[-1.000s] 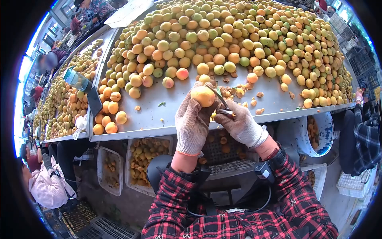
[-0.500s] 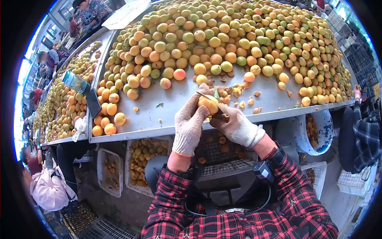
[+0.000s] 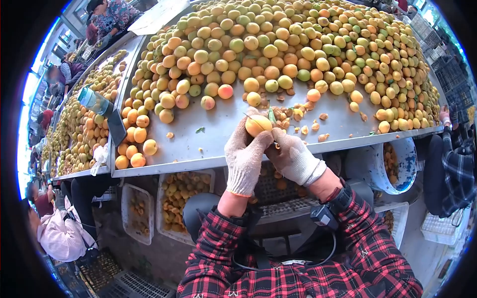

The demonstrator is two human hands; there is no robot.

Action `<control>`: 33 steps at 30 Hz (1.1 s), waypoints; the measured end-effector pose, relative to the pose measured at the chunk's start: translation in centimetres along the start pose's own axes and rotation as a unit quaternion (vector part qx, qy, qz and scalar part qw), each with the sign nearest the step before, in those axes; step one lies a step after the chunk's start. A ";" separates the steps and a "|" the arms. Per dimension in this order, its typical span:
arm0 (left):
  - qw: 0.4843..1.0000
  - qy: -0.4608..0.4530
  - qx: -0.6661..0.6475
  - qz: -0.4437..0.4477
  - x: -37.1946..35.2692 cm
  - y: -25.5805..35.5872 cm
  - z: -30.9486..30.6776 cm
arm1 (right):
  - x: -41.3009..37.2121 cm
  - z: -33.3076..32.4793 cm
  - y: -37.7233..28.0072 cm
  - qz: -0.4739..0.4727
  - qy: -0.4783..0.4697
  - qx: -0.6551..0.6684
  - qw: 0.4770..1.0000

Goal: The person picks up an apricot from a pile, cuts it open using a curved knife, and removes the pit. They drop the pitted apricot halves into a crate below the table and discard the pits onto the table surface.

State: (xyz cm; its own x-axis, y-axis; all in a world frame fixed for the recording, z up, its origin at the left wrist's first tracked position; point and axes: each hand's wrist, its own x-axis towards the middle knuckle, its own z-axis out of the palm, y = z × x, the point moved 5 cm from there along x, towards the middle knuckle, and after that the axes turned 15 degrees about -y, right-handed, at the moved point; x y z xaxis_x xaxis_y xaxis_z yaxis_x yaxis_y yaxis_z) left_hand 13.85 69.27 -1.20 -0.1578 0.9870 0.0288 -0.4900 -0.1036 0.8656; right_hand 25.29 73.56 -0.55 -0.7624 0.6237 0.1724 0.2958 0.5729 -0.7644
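Note:
In front of the steel table's near edge, my left hand (image 3: 246,159), in a worn knit glove, is closed around a yellow-orange apricot (image 3: 258,126). A thin dark line like a narrow blade or wire lies across the apricot's upper left side. My right hand (image 3: 295,156), also gloved, presses against the apricot's lower right with its fingers curled in. A small dark piece shows between its fingers; the rest of it is hidden. Just beyond my hands, torn apricot pieces (image 3: 283,119) and a green leaf (image 3: 272,115) lie on the table.
A large heap of apricots (image 3: 278,44) covers the table's (image 3: 184,144) far side. Below stand a white crate of apricots (image 3: 160,218), a smaller tub (image 3: 125,208) and a blue-white bucket (image 3: 410,164). A jar (image 3: 94,102) stands left. Other people work at both sides.
Both hands have shifted slightly, and the apricot has turned and risen a little between them. The thin line across it now runs at a different angle. The view has moved slightly.

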 end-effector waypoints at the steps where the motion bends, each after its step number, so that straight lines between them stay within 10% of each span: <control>1: 0.996 -0.012 0.082 0.029 0.1 0.7 0.2 | 0.1 0.0 0.0 0.022 -0.020 -0.006 1.000; 8: 0.989 0.001 0.142 0.050 0.0 0.3 -0.1 | -0.2 1.0 -0.5 -0.022 -0.061 0.068 0.996; 16: 0.993 -0.050 0.100 0.035 0.2 2.3 1.2 | -0.4 -1.0 -2.0 0.170 -0.214 0.343 0.899; 22: 0.986 0.048 0.004 0.162 1.0 2.9 -2.3 | -0.5 -2.3 -0.8 0.091 -0.130 0.231 0.960; 26: 0.984 -0.038 0.145 0.099 0.4 3.0 1.2 | -0.5 -4.2 0.4 0.153 -0.067 0.391 0.905; 30: 0.866 -0.100 0.461 0.166 0.0 1.9 2.1 | 0.1 -3.7 0.9 0.070 -0.018 0.415 0.907; 33: 0.775 -0.087 0.575 0.246 -0.1 3.6 2.7 | -0.3 -3.8 0.1 0.176 -0.084 0.449 0.872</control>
State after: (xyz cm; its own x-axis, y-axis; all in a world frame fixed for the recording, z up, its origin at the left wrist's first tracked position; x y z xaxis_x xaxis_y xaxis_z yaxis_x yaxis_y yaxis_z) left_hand 14.40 69.10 3.20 0.0846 0.8744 0.4777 0.6970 -0.3946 0.5988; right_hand 27.78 75.44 1.67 -0.8111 0.5474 -0.2059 0.0148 -0.3328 -0.9429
